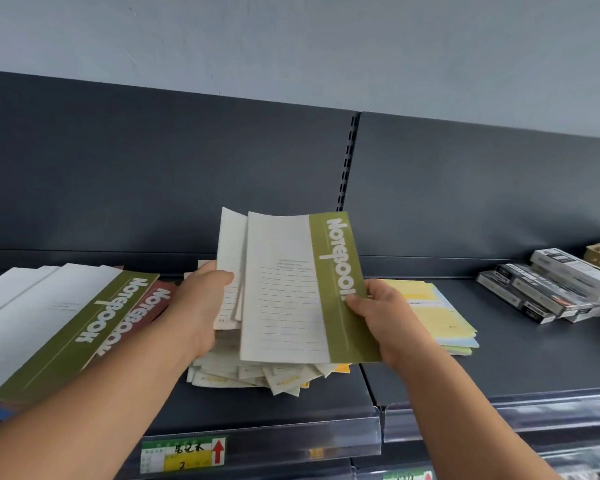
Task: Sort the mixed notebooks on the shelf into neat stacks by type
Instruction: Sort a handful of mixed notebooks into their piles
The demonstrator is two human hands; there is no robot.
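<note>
Both grips are clamped: your right hand (pixel 381 313) pinches the green notebook (pixel 291 289) by its spine, your left hand (pixel 201 303) clasps fanned cream notebooks (pixel 231 244), above the loose pile (pixel 250 372) on the shelf (pixel 499 358). Splayed so, they could slip and scatter.

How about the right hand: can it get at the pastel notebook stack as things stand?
Probably yes for reach: the pastel notebook stack lies on the shelf right beside the right hand, nothing between. But that hand grips the green-spined notebook, so it likely must set it down first.
</note>
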